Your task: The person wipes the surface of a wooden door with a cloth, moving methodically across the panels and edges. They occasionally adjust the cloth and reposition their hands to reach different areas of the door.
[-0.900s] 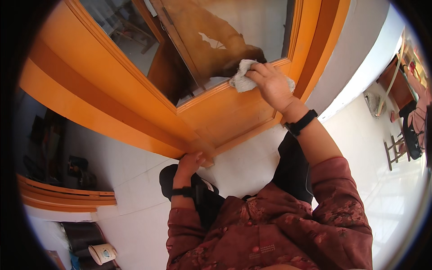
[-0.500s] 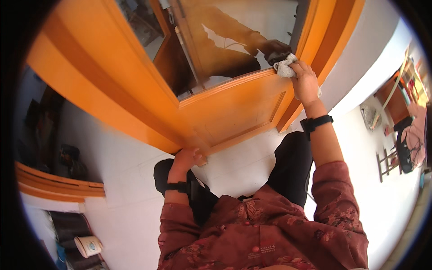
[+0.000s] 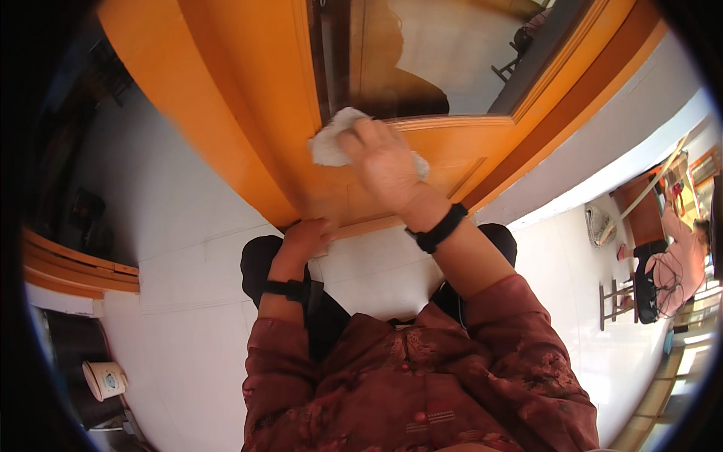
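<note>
My right hand [image 3: 382, 164] is closed on a white cloth [image 3: 328, 145] and presses it against the orange wooden door [image 3: 248, 98]. The cloth lies at the lower left corner of the door's dark glass pane [image 3: 467, 60], where frame and glass meet. A bit of the cloth also shows past the hand on the wrist side. Low on the door, my left hand [image 3: 304, 242] grips its edge, with the fingers slightly blurred and partly hidden. Both wrists carry black bands.
Another person [image 3: 674, 264] sits on a dark stool [image 3: 614, 301] at the far right, beside a brown cabinet [image 3: 640, 203]. A white bucket [image 3: 104, 380] stands at the lower left. An orange sill [image 3: 83, 264] crosses the left side. Pale tiles [image 3: 196, 339] cover the floor.
My right hand has carried the cloth leftward along the bottom of the pane, from its right corner to its left. My left hand stays at the door's edge. The view has shifted slightly.
</note>
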Demonstrator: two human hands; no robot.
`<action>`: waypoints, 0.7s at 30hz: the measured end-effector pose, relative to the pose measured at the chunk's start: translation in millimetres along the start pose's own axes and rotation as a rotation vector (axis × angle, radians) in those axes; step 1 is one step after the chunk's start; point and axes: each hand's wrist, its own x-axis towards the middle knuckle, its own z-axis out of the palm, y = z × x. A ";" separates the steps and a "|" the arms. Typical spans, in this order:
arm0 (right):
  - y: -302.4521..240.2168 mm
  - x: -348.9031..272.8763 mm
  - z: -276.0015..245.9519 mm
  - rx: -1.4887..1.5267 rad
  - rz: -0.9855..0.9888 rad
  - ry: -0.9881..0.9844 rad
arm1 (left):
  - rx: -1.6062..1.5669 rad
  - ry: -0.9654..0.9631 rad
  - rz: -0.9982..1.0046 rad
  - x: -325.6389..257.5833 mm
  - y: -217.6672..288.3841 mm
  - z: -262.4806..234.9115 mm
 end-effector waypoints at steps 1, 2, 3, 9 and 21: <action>-7.9 3.6 4.6 -0.010 -0.004 -0.020 | 0.007 -0.022 -0.003 1.4 -0.8 -0.9; -13.2 6.2 7.8 -0.023 -0.006 -0.040 | 0.014 -0.043 -0.004 2.7 -0.9 -2.3; -13.7 7.1 8.6 -0.035 -0.010 -0.059 | 0.022 -0.065 -0.004 4.4 -0.2 -3.5; 27.4 -12.6 -13.6 0.007 -0.007 -0.095 | -0.071 -0.102 -0.102 3.7 13.9 -11.6; 180.0 -103.7 -102.0 -0.265 0.353 -0.040 | -0.080 -0.060 -0.148 -6.5 17.5 -9.7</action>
